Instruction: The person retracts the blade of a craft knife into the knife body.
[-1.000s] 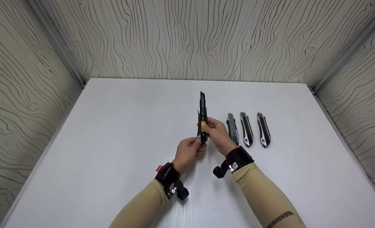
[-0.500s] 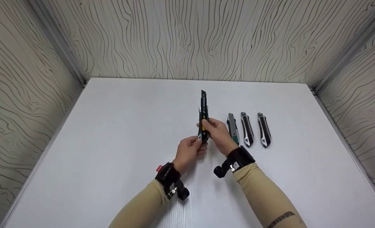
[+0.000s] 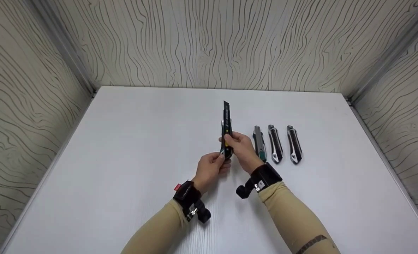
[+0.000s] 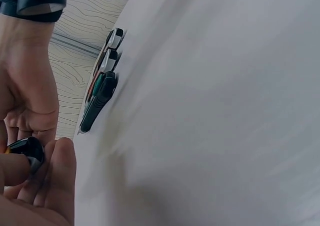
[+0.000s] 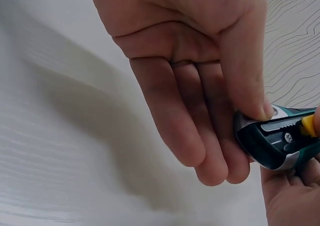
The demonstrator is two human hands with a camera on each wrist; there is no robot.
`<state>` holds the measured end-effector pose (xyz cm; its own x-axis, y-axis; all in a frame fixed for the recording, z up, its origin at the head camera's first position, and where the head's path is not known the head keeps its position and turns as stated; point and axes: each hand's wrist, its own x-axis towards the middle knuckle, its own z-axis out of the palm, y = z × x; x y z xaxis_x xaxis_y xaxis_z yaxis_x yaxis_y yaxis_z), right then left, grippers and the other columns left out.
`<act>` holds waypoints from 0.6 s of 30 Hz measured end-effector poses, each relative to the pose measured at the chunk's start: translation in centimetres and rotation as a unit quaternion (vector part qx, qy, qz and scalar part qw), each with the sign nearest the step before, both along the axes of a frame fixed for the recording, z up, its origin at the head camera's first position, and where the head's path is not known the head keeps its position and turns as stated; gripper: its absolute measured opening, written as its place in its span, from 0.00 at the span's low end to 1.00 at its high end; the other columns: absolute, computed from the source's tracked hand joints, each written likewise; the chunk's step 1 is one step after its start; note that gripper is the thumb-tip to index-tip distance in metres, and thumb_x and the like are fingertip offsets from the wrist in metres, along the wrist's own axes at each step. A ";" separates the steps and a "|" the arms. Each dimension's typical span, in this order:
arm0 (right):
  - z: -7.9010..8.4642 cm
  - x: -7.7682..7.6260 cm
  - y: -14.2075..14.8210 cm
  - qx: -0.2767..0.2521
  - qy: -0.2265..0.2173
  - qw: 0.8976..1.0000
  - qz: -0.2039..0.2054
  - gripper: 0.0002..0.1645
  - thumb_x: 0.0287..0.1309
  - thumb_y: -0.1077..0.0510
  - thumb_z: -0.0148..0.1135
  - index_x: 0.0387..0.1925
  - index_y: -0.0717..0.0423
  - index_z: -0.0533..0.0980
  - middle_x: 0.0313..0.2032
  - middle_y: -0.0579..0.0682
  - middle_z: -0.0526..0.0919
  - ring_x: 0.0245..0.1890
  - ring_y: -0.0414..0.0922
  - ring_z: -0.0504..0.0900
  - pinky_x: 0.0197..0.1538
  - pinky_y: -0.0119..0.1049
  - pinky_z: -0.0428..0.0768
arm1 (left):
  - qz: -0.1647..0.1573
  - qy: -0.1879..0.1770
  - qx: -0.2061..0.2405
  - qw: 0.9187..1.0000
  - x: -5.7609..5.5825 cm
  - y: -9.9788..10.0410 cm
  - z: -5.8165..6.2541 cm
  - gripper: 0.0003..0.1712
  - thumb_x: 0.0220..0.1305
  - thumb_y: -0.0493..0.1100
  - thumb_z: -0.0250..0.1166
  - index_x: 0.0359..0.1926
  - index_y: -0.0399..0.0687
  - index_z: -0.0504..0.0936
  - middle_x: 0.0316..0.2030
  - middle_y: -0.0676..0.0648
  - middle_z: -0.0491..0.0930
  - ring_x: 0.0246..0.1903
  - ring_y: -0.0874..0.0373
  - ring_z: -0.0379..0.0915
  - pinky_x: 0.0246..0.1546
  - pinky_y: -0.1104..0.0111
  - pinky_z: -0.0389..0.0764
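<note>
Two hands hold one utility knife (image 3: pixel 226 132) upright above the middle of a white counter (image 3: pixel 124 158), its dark blade pushed out at the top. The right hand (image 3: pixel 243 150) has a narrow grip, thumb and fingers pinching the knife's green and black body by its yellow slider. The left hand (image 3: pixel 210 170) pinches the knife's lower end. Three more knives (image 3: pixel 276 144) lie side by side on the counter, just right of the hands.

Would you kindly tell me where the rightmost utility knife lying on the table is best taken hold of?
Probably at the middle of the handle of the rightmost utility knife, from above, fingers pinching its two long sides. It lies flat, lengthwise away from the person, apart from the neighbouring knife, with open table to its right.
</note>
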<state>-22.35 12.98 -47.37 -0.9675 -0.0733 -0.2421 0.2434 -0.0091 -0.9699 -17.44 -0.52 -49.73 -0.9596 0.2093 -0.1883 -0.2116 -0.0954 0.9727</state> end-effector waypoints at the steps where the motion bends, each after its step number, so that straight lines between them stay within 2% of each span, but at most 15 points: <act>1: 0.0 0.0 0.0 0.002 -0.002 1.000 0.001 0.20 0.71 0.54 0.52 0.56 0.62 0.74 0.52 0.57 0.83 0.52 0.45 0.78 0.62 0.39 0.71 | 0.000 0.001 -0.001 1.000 0.0 0.0 0.0 0.16 0.73 0.37 0.51 0.49 0.27 0.78 0.38 0.36 0.84 0.35 0.57 0.82 0.42 0.62 0.85; 11: -0.2 0.0 -0.1 -0.010 -0.003 1.000 0.002 0.20 0.71 0.56 0.52 0.58 0.63 0.72 0.53 0.58 0.82 0.56 0.47 0.77 0.64 0.41 0.69 | 0.007 -0.006 -0.017 1.000 -0.1 0.1 0.0 0.16 0.73 0.37 0.51 0.49 0.29 0.79 0.42 0.32 0.83 0.39 0.52 0.84 0.45 0.61 0.85; 18: 0.0 0.1 0.0 -0.010 -0.005 1.000 0.000 0.20 0.71 0.56 0.52 0.58 0.62 0.72 0.53 0.58 0.82 0.55 0.46 0.78 0.63 0.40 0.70 | 0.004 -0.006 -0.015 1.000 -0.2 0.1 0.0 0.16 0.73 0.37 0.51 0.49 0.28 0.79 0.43 0.29 0.82 0.36 0.54 0.83 0.43 0.63 0.85</act>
<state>-22.23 12.96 -47.37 -0.9648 -0.0781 -0.2511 0.2539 -0.0282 -0.9668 -17.60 -0.39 -49.73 -0.9587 0.1968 -0.2054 -0.2225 -0.0686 0.9725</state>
